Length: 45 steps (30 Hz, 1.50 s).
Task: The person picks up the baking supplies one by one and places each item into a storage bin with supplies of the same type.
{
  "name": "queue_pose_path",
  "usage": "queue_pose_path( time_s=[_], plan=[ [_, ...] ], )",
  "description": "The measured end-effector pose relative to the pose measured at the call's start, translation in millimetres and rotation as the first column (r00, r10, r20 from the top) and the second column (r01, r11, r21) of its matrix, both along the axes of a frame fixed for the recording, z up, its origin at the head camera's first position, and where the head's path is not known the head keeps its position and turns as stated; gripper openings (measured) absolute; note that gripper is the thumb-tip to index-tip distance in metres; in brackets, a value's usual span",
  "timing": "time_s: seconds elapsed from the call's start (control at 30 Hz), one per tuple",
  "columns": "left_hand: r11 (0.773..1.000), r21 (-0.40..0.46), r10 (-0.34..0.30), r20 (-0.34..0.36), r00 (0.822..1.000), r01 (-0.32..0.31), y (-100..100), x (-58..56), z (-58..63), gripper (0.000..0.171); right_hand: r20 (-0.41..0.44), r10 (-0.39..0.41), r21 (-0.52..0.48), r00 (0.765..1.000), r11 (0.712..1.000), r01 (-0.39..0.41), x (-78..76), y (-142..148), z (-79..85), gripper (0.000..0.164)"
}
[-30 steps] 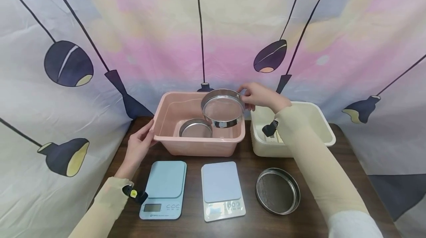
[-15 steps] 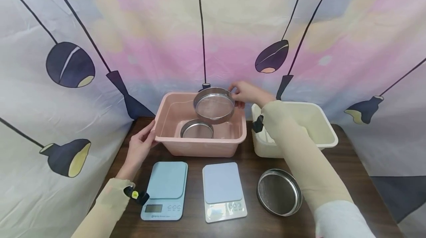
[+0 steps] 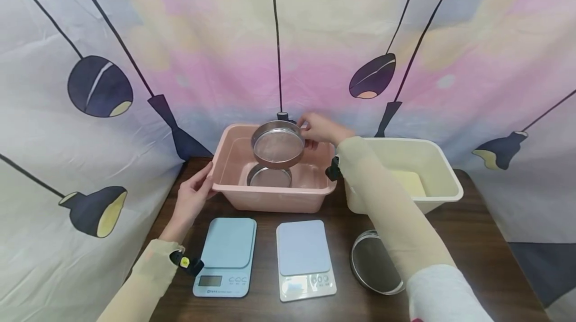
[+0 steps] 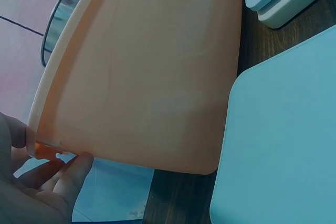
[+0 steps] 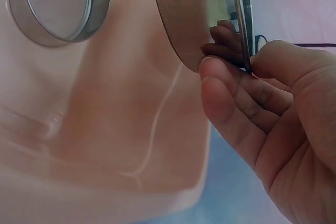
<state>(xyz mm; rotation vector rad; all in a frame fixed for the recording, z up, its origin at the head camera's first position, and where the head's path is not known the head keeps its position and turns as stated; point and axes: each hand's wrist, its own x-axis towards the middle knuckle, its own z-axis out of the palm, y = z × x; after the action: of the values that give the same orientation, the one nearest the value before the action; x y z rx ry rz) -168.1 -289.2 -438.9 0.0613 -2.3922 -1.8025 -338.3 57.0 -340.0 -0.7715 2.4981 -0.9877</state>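
A round metal sieve [image 3: 278,146] with fine mesh hangs over the pink plastic basin [image 3: 270,199]. My right hand [image 3: 321,129] pinches its rim at the right, thumb on top and fingertips on the outer wall, as the right wrist view shows. A second sieve [image 3: 269,178] lies on the basin's floor, partly covered by the held one in the head view; the right wrist view also shows this lower sieve [image 5: 60,6]. My left hand [image 3: 192,198] holds the basin's left front rim; in the left wrist view the thumb and fingers [image 4: 73,182] pinch its corner.
In front of the basin lie a blue kitchen scale [image 3: 227,257] and a white kitchen scale [image 3: 306,260]. A third sieve [image 3: 375,264] sits on the table at right, partly behind my right sleeve. A cream bin [image 3: 438,162] with something pale yellow inside stands right of the basin.
My right hand has carried the sieve leftward across the basin, now above the lower sieve. The right forearm now overlaps the third sieve. The left hand keeps its hold on the rim.
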Motion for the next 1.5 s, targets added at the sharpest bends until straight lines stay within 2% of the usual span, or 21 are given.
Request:
queue_pose_path(
  time_s=[0.3, 0.57, 0.67, 0.8, 1.03, 1.27, 1.5],
  plan=[
    [1.000, -0.006, -0.010, 0.004, 1.000, 0.010, 1.0, 1.0, -0.2, 0.050, 0.087, -0.028, 0.023, 0.996, 0.999, 0.026, -3.7, -12.5, -17.5, 0.035],
    [1.000, -0.008, 0.010, 0.000, 1.000, -0.010, 2.3, -0.2, -0.9, 0.049, 0.109, -0.023, 0.057, 0.994, 0.998, 0.017, -5.2, -16.4, -30.7, 0.036],
    [1.000, -0.018, 0.017, -0.002, 1.000, -0.017, 1.9, -0.3, -0.6, 0.049, 0.118, -0.013, 0.071, 0.993, 0.997, 0.005, -5.5, -18.4, -32.7, 0.035],
    [0.999, -0.018, 0.027, 0.000, 1.000, -0.027, 1.9, 0.1, 0.9, 0.048, 0.081, -0.014, 0.114, 0.997, 0.993, 0.004, -5.3, -22.1, -33.3, 0.034],
    [0.999, -0.024, 0.035, -0.005, 0.999, -0.035, 2.7, 0.5, 3.0, 0.048, 0.146, 0.001, 0.110, 0.989, 0.994, -0.017, -7.1, -27.2, -39.9, 0.027],
    [0.999, -0.044, 0.027, 0.002, 1.000, -0.027, 0.5, 0.0, 1.0, 0.050, 0.151, 0.003, 0.117, 0.989, 0.993, -0.020, -8.3, -30.6, -45.1, 0.027],
    [1.000, -0.020, 0.013, 0.003, 1.000, -0.013, 1.0, -0.2, 0.2, 0.050, 0.154, 0.007, 0.134, 0.988, 0.991, -0.028, -5.3, -34.3, -43.7, 0.028]
  ],
)
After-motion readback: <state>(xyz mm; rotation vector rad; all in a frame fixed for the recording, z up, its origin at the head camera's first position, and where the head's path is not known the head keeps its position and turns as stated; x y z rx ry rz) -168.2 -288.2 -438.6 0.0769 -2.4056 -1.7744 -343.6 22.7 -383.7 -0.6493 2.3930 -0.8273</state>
